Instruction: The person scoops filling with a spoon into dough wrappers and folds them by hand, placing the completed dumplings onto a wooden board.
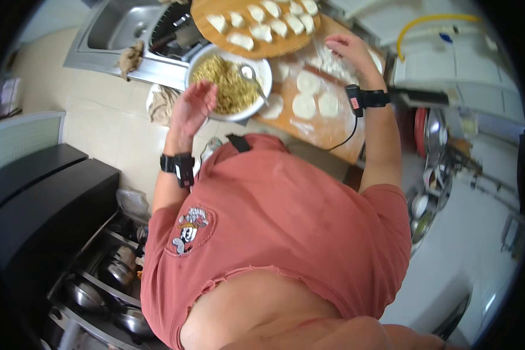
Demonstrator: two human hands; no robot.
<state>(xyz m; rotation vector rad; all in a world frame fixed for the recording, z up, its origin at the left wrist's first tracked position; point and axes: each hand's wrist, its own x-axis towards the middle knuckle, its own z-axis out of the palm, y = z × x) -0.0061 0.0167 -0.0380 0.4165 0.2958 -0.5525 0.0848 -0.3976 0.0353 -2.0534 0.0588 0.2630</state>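
Observation:
My left hand (195, 108) is beside the white bowl (269, 76), palm turned up and fingers loosely apart, with nothing seen in it. In the bowl is a yellow-green chopped filling (227, 93), with a metal spoon (248, 73) resting in it. My right hand (349, 50) hovers over floury white dough pieces (334, 63), its fingers stretched out and apparently empty. Close below it lies a brown rolling pin (328, 76). Several flat round dough wrappers (304, 107) are spread over the floured wooden board (321, 133).
A round wooden tray (216, 41) with several folded dumplings (262, 31) stands at the far side. At far left are a metal sink (119, 26) and a crumpled cloth (130, 59). Pots (119, 271) fill an open drawer at lower left. A yellow hose (426, 20) runs along the right wall.

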